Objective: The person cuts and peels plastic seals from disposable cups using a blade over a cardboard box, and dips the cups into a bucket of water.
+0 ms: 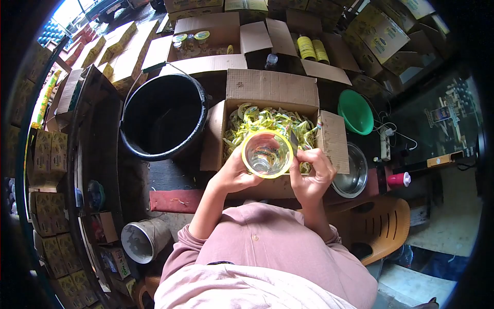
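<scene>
Far left: black bucket point(155, 100), interior dark, contents cannot be told. Beyond it, containers point(201, 36) with yellow-green tops stand in an open carton point(206, 64). Centre: left hand point(235, 171), fingers clamped around the side of a clear cup point(267, 154), held over a second carton point(272, 86) well filled with yellow-green scraps point(257, 117). Cup's yellow rim remains on; work on it judged unfinished, total outstanding unknown. Right hand point(313, 172): fingers pinched on a dark blade-like piece point(294, 138) beside the rim, contact unclear. Right: green bowl point(355, 110), metal bowl point(356, 172)
</scene>
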The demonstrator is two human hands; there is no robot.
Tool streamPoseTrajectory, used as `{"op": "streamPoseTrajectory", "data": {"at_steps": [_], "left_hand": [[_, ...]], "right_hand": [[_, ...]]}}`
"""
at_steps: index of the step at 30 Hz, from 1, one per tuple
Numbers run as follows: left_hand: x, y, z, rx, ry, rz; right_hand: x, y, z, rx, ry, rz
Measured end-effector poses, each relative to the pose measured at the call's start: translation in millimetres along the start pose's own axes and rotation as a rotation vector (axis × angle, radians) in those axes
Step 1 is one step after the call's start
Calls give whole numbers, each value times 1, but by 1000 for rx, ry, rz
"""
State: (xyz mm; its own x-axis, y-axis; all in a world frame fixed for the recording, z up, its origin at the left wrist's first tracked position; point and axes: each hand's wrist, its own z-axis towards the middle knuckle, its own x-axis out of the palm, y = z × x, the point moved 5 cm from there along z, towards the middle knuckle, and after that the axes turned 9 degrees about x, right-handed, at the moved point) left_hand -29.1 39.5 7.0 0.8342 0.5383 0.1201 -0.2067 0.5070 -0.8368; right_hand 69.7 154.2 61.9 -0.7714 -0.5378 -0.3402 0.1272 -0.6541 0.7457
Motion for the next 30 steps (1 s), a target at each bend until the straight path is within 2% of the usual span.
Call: {"op": "streamPoseTrajectory", "data": {"at_steps": [8,14,17,20,23,26,30], "left_hand": [[2,-9,5,-38,21,-122],[3,-3,4,-97,55,-137],[7,-3,3,-99,127,-135],[6,-3,2,-109,75,-151],[2,3,-2,-200,-68,-282],[-7,6,-8,-28,-108,-350],[-2,2,-6,-46,-166,-247]], "right_hand": [[1,-1,0,47,46,65],[1,-4,1,-19,-25,44],[3,-3,2,20,40,43],[4,-1,2,38,8,49],[4,-3,0,60,-16,69],[5,1,-2,104,1,92],[9,7,-7,47,3,101]]}}
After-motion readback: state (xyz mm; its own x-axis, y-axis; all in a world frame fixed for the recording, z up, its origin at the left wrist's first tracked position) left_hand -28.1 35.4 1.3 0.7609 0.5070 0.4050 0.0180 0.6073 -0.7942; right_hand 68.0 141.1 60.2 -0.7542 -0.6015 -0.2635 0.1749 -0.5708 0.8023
